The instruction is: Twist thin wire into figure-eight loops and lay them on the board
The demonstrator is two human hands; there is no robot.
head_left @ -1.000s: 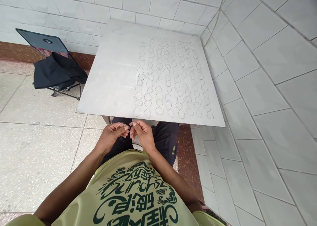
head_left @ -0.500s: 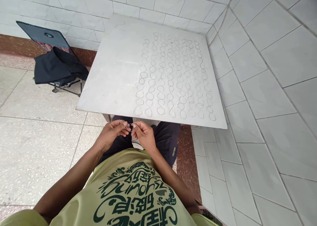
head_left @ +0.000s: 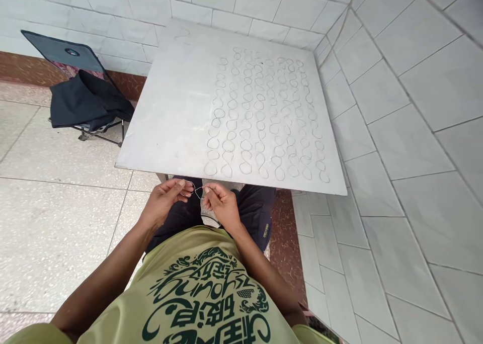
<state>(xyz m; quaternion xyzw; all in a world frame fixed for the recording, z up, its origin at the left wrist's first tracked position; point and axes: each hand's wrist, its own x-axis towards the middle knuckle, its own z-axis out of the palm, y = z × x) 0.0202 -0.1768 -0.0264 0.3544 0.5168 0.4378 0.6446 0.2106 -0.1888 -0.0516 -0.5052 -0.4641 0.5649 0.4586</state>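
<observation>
Bent wire (head_left: pixel 195 189) runs left-to-right, left hand (head_left: pixel 163 199) and right hand (head_left: pixel 222 203) pinching opposite ends, near the worktop's (head_left: pixel 169 122) front edge.

Silvery wire (head_left: pixel 195 189), pale-green shirt (head_left: pixel 188 288), dark lettering (head_left: pixel 217 309)

Left hand (head_left: pixel 165 195) in a pinch, thumb laid over the fingers, tips aimed right. Right hand (head_left: pixel 224 201) also pinching, thumb against index side, tips aimed left. Hands near each other in front of the torso, small gap between, not touching. Left forearm (head_left: pixel 117 256) and right forearm (head_left: pixel 255 263) bare, angled inward, elbows bent and wide of the hands
</observation>
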